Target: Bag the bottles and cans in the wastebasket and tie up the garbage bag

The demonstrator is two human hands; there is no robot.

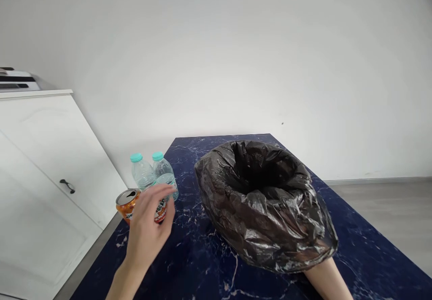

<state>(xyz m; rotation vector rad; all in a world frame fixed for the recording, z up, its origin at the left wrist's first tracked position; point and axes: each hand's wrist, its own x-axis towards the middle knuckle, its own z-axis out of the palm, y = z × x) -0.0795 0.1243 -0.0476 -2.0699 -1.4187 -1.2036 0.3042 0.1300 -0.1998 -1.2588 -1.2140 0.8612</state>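
My left hand [151, 216] is raised in front of the orange drink cans, its fingers curved and the thumb apart, with nothing in its grasp. One orange can [126, 205] with an opened top stands left of the fingers. Orange printed can surface [160, 211] also shows through the gap between thumb and fingers. Behind stand two clear plastic bottles [165, 174] with turquoise caps. A black trash bag [249, 232] stands open-mouthed at the right. My right hand [286, 219] reaches under its overhanging edge and holds it from below; the fingers show only faintly through the plastic.
The dark blue marbled table [189, 264] runs back to a pale wall [236, 56]. To the left is a white cabinet [43, 178] with a black handle and a white-and-black object [16, 80] on top. Grey floor [388, 219] shows at the right.
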